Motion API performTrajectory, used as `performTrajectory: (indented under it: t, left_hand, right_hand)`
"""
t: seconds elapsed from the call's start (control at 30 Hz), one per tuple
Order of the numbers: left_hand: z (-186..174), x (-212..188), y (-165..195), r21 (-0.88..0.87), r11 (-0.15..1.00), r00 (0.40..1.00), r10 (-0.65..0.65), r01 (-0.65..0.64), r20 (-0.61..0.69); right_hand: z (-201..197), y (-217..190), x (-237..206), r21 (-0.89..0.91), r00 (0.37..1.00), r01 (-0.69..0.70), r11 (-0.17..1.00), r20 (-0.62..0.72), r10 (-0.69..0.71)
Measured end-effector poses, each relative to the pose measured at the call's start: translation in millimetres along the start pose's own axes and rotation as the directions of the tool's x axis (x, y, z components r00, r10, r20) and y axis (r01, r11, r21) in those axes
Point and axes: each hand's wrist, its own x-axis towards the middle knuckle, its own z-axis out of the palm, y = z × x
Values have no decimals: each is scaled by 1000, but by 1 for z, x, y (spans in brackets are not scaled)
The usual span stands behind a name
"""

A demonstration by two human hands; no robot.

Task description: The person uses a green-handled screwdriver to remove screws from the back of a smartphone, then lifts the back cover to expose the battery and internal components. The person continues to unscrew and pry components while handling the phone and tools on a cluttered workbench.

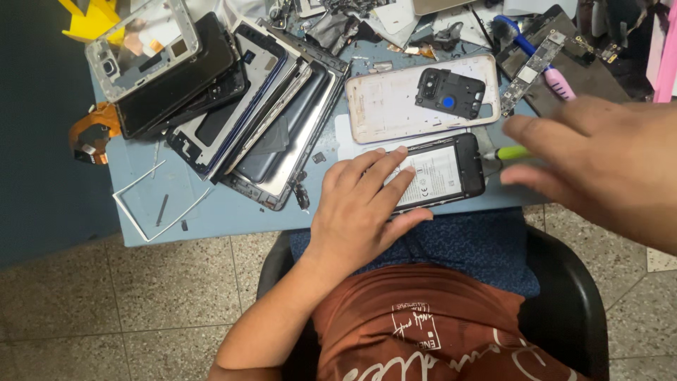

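Left hand [363, 204] flat, fingers spread, pressing an opened black phone [441, 173] (battery exposed) at the blue table's [233, 212] near edge. Right hand [599, 166] open, hovering just above a green-handled tool [513, 152]. Beyond: white back cover [384, 106], stacked phone frames [240, 106].

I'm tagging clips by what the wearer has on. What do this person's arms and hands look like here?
Both hands are bare: no gloves, rings, watch or wristband show on the left hand or the right hand. Both forearms are uncovered, with no sleeve reaching them in view. The fingernails are short and unpainted. Lower down, the person wears a rust-brown shirt with white print.
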Motion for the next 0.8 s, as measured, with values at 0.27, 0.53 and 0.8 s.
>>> performTrajectory:
  t: [0.27,0.53,0.8]
  left_hand:
    - [-1,0,1,-3,1000,1000,-1,1,5]
    - [-1,1,1,2,1000,1000,4,-4,-3]
    - [-1,0,0,0,1000,1000,2,-2,5]
  right_hand:
    - [1,1,1,-13,995,-23,1000,93,24]
    - [-1,0,2,31,994,-28,999,108,25]
    - [0,0,5,117,1000,6,993,-18,-4]
